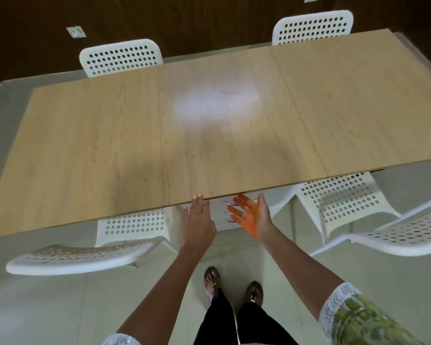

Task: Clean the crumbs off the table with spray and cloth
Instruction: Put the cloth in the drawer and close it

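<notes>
A long light-wood table (97, 150) fills the middle of the head view, with a bright glare patch near its centre. No spray bottle or cloth shows anywhere. My left hand (198, 220) reaches to the near table edge, fingers straight, fingertips at the edge. My right hand (253, 215) hovers just below the same edge, palm up, fingers spread, holding nothing. Its palm looks orange-tinted. Crumbs are too small to make out on the tabletop.
White perforated chairs stand around the table: two at the far side (121, 57) (312, 27), two tucked under the near side (135, 226) (343, 202), and two pulled out beside me (80, 257) (393, 235). My feet (234, 287) stand on pale floor.
</notes>
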